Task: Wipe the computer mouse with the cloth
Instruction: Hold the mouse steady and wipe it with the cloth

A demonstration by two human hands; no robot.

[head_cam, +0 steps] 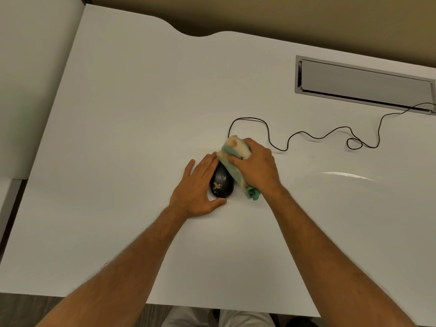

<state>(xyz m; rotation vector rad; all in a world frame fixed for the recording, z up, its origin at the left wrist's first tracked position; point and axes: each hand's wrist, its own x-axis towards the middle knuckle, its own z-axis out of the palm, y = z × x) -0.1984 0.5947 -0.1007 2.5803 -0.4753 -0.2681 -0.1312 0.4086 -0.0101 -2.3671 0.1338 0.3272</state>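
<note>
A black wired computer mouse lies on the white desk with a tan smear on its rear half. My left hand cups its left side, fingers along the edge and thumb at its back end. My right hand is closed on a bunched cream and green cloth. The cloth rests against the mouse's front and right side, and a green tail of it hangs out near my wrist. The front of the mouse is hidden under the cloth.
The mouse's black cable loops across the desk to the right and runs into a grey cable hatch at the back right. The desk's front edge is close to my body. A white partition stands at the left.
</note>
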